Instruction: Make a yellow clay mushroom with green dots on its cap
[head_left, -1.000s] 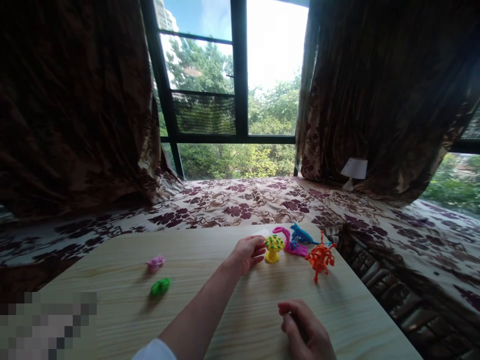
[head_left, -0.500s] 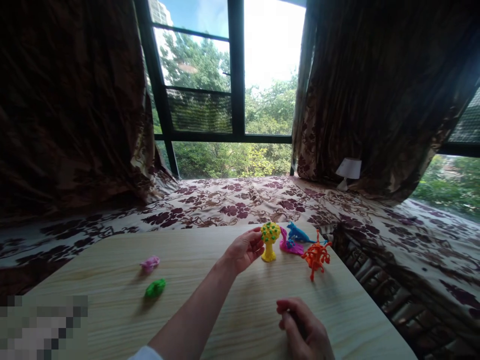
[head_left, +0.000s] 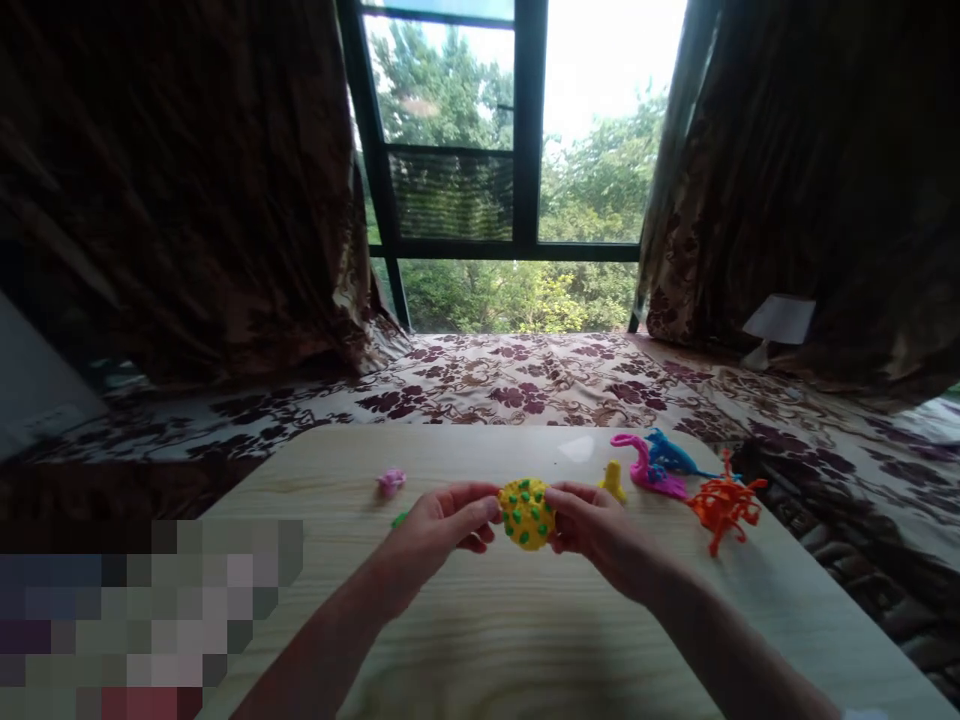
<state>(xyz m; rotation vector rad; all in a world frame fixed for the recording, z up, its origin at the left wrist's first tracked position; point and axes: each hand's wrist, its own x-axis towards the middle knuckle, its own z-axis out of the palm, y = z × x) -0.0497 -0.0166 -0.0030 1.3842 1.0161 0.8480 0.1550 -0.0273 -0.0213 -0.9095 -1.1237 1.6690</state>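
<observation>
Between my two hands, above the table, is a yellow clay treetop (head_left: 528, 514) dotted with green bits. My left hand (head_left: 442, 522) pinches its left edge and my right hand (head_left: 592, 520) grips its right edge. Behind my right hand, the yellow clay trunk (head_left: 613, 481) stands on the table, apart from the top. A pink clay lump (head_left: 391, 481) lies beyond my left hand. The green clay lump (head_left: 400, 520) is mostly hidden by that hand.
Right of the trunk stand a magenta clay figure (head_left: 646, 470), a blue clay figure (head_left: 673, 455) and an orange branching clay figure (head_left: 726, 505). The wooden table (head_left: 465, 640) meets a flower-patterned cloth ledge (head_left: 517, 385). A small white lamp (head_left: 780, 320) stands back right.
The yellow treetop has come off its trunk and moved towards me. My right hand has risen to take hold of it too. The camera view has shifted left.
</observation>
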